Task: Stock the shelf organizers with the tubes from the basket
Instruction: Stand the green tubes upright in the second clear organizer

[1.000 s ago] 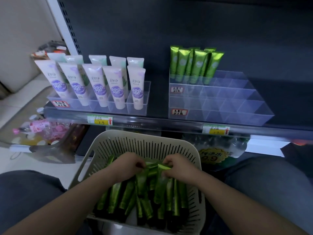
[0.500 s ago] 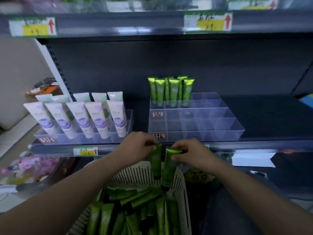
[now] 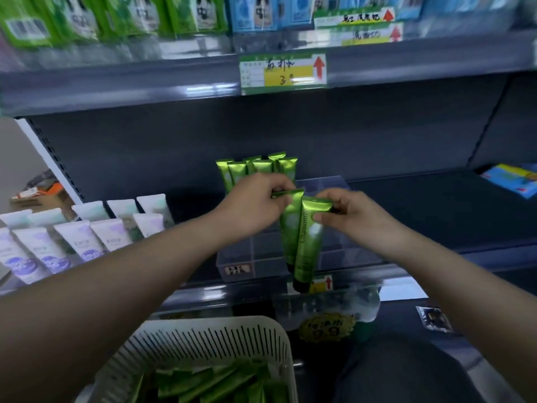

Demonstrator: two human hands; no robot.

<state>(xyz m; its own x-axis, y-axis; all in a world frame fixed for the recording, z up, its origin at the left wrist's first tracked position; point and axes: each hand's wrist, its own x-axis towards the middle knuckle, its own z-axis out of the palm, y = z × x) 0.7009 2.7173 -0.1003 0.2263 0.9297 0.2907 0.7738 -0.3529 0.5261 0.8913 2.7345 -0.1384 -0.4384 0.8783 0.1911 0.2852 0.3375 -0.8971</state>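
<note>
My left hand (image 3: 255, 205) pinches the top seam of one green tube (image 3: 290, 225), which hangs cap down. Beside it, my right hand (image 3: 351, 216) pinches the top of a second green tube (image 3: 309, 245), also cap down. Both tubes hang over the front compartments of the clear shelf organizer (image 3: 247, 254). Several green tubes (image 3: 255, 170) stand upright in the organizer's back row, partly hidden by my left hand. The white slotted basket (image 3: 209, 338) sits below on my lap with several more green tubes (image 3: 220, 385) lying in it.
White and purple tubes (image 3: 87, 237) fill a second organizer on the left. The shelf above (image 3: 174, 82) carries a price tag (image 3: 283, 72) and green and blue packages. A blue packet (image 3: 511, 178) lies at the far right of the shelf. Bagged goods (image 3: 328, 312) sit on the shelf below.
Both hands rose from the basket, each with a green tube, up to the clear organizer. My view tilted upward, so the upper shelf shows and the basket dropped low.
</note>
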